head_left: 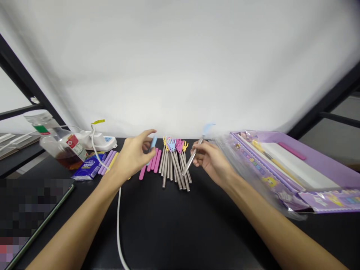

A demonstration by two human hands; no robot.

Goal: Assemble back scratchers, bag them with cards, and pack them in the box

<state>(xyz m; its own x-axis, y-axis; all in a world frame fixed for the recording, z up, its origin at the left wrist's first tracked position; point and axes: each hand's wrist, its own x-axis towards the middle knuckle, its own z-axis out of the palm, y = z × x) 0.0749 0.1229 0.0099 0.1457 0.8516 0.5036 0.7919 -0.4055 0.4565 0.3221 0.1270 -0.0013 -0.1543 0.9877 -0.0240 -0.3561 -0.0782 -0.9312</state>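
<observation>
My left hand [133, 153] pinches a small light-blue sleeve [153, 143] between thumb and fingers, just left of a row of metal rods [174, 168] topped with small coloured plastic hands [174, 144]. My right hand [209, 159] grips one metal rod [194, 156] tilted up to the right, with a blurred pale-blue hand tip [208, 128] at its top. Pink sleeves [153, 163] lie on the black table [174, 225] below my left hand. Purple and yellow sleeves [108, 162] lie further left.
A tilted jar of brown liquid [60, 144] and a blue packet [89, 167] sit at the left. A white device [97, 140] trails a white cable [119, 228] toward me. A purple stationery box in clear wrap [284, 168] fills the right. A tablet [30, 219] lies at lower left.
</observation>
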